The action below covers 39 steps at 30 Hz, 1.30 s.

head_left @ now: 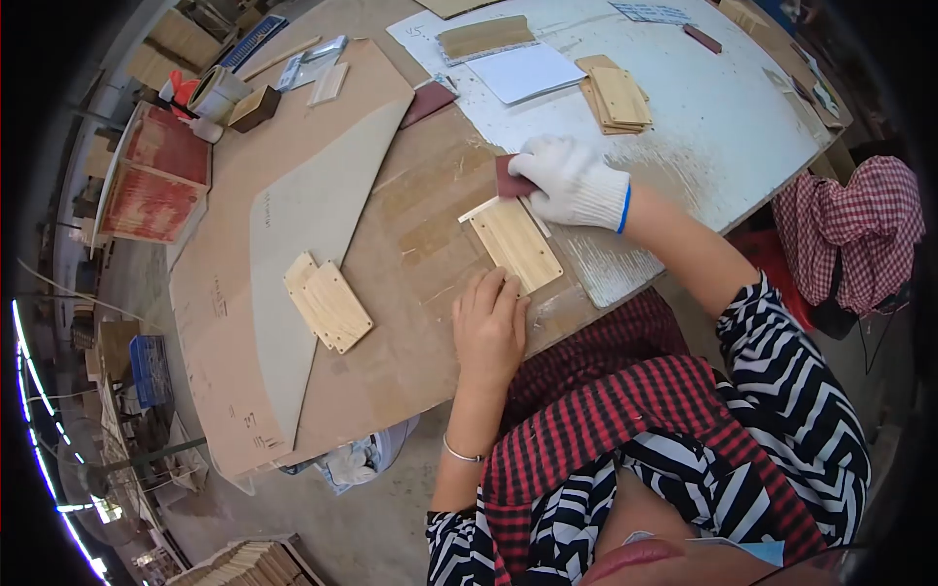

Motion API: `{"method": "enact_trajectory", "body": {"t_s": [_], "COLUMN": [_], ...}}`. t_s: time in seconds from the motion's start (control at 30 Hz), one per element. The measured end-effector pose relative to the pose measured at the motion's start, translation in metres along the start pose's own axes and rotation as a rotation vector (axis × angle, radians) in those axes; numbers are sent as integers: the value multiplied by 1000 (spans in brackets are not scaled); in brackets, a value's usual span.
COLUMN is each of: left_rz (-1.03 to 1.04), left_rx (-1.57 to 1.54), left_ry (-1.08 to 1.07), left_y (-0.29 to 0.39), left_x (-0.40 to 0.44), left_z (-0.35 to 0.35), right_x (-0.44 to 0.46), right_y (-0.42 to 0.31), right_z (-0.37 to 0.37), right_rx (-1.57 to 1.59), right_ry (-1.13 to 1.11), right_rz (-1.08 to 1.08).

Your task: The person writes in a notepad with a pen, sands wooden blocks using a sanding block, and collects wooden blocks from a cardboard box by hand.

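Note:
My right hand [575, 184], in a white knitted glove with a blue cuff, is closed on a piece of dark red sandpaper [509, 178]. The sandpaper is at the far end of a pale wooden board [515, 244] with small holes near its corners. My bare left hand [489, 311] lies over the board's near edge, fingers stretched out. At the board's far end is a light strip [478, 210]. Two similar boards [329, 303] overlap on the left, and a small stack of boards [618, 98] sits on the white surface beyond my right hand.
Cardboard [230, 322] covers the table's left side. Farther back are white paper [528, 73], more dark red sandpaper [428, 103], a small wooden block [254, 108] and a red-stained box [156, 171]. Checked cloth [850, 230] hangs at the right beyond the table edge.

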<state>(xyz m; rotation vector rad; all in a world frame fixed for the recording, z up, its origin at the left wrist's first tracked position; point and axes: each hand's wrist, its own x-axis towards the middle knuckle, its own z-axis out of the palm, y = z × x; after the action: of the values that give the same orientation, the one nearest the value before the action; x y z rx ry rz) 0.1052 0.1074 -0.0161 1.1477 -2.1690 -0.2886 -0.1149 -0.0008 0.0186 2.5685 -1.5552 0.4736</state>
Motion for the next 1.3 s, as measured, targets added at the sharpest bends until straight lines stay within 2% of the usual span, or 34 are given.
{"method": "enact_trajectory", "body": {"t_s": [0.03,0.2,0.3,0.33,0.47,0.67,0.7,0.77,0.8,0.93,0.97,1.03,1.13,1.3], "left_rz": [0,-41,-160,-214,-192,-238,-281,-330,-325,-337,-358,-367,-374,-317], "left_rx": [15,-35,-95,-123,-163,-160,-166,-177,-172,-163,-166,-171,-198,-67], "left_ry": [14,-30,73,119,163,122,146,151,154,131,122,122,156,128], "left_y": [0,-4,6,6,1,2,2,-1,-4,-3,-1,3,-3,-13], "left_x": [0,-3,2,4,3,1,2,-2,0,2,2,3,1,-5], "left_z": [1,3,-2,-2,3,1,2,4,5,6,3,0,4,10], "right_x": [-2,-11,-31,-38,-48,-5,-17,-59,-56,-24,-1,8,-23,-52], "right_y": [1,-10,-50,-56,-65,-54,-60,-78,-74,-62,-55,-57,-70,-64], "right_z": [5,0,-41,-36,3,13,-1,-35,-31,7,25,13,-11,7], "right_rx": [73,116,306,306,315,254,249,378,373,411,329,237,210,372], "right_ry": [176,86,220,217,103,197,192,-58,-59,88,148,216,366,170], "right_rz": [-19,66,-166,-161,-222,-190,-198,-208,-205,-227,-212,-199,-320,-294]}}
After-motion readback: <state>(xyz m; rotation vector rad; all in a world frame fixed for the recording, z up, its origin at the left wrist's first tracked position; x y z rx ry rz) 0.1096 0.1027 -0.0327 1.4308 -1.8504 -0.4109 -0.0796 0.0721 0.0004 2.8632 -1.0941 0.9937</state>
